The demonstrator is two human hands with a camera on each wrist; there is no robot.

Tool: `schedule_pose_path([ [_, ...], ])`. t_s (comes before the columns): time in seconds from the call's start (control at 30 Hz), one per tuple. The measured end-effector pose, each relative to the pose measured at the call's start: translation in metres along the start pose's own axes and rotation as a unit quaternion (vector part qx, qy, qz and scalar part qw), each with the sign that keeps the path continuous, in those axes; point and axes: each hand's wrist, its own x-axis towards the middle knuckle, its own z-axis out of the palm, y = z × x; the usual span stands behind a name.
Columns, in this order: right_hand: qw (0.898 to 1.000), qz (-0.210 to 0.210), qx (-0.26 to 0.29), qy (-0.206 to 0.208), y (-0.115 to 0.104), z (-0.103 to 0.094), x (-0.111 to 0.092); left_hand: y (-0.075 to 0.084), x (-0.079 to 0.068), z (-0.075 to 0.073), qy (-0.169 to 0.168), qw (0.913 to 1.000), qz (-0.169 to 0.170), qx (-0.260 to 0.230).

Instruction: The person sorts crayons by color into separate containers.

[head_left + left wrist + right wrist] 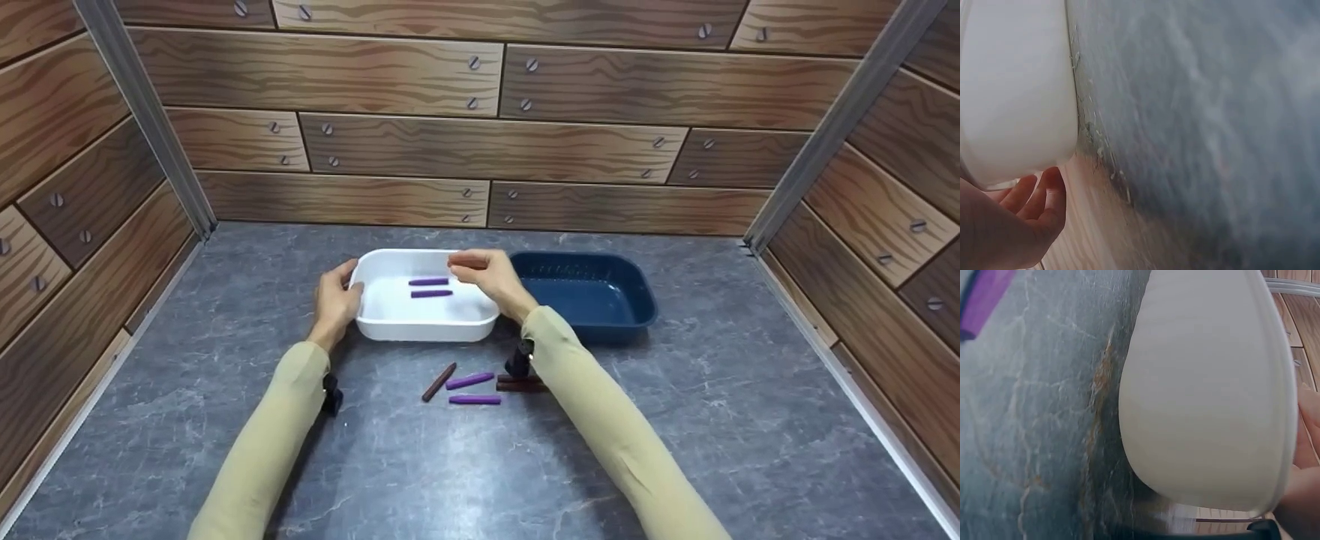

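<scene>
1. So the white bin [424, 331] sat on the grey marbled surface [390, 465], and I'm using it as the reference for everything here.
2. The left hand [335, 300] was on the white bin's left wall, thumb over the rim and the other fingers round the outside, so yeah, those fingers were gripping the bin itself.
3. The right hand [493, 279] hung over the right part of the white bin, fingers bent with the tips near the thumb. Honestly can't tell if anything was pinched in there; the right wrist view only caught part of that hand past the bin's rim.
4. Inside the white bin were 2 purple crayons, 1 farther back [428, 282] and 1 nearer the front wall [431, 293], side by side with a small gap.
5. A dark blue bin [611, 334] stood just beside the white bin, on its right.
6. In front of the white bin, on the person's side, lay a tilted brown crayon [439, 382], a slanted purple crayon [470, 381] and a straighter purple crayon [475, 400].
7. Also in front of the white bin, toward its right: some dark brown crayons [514, 387], partly hidden by the right sleeve [600, 405].
</scene>
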Motion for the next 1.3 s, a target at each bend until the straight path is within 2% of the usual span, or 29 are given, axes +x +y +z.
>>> schedule_pose_path([
  [0.37, 1.0, -0.029, 0.002, -0.01, 0.002, -0.008, -0.028, 0.001, -0.002, 0.003, 0.001, 0.9999, -0.01, 0.006],
  [0.73, 0.999, -0.037, 0.01, -0.025, 0.005, -0.015, -0.059, 0.001, 0.0, 0.003, 0.012, 0.9998, 0.0, 0.016],
  [0.93, 0.999, -0.034, 0.005, -0.026, 0.004, -0.019, -0.072, 0.0, -0.002, 0.004, 0.012, 0.9997, 0.016, 0.016],
  [1.13, 0.999, -0.036, -0.015, -0.033, 0.005, -0.022, -0.087, 0.002, -0.001, 0.002, 0.006, 0.9999, 0.004, 0.014],
  [1.3, 0.997, -0.038, -0.021, -0.066, 0.014, -0.023, -0.093, 0.001, -0.001, 0.0, 0.0, 0.9999, -0.011, 0.007],
])
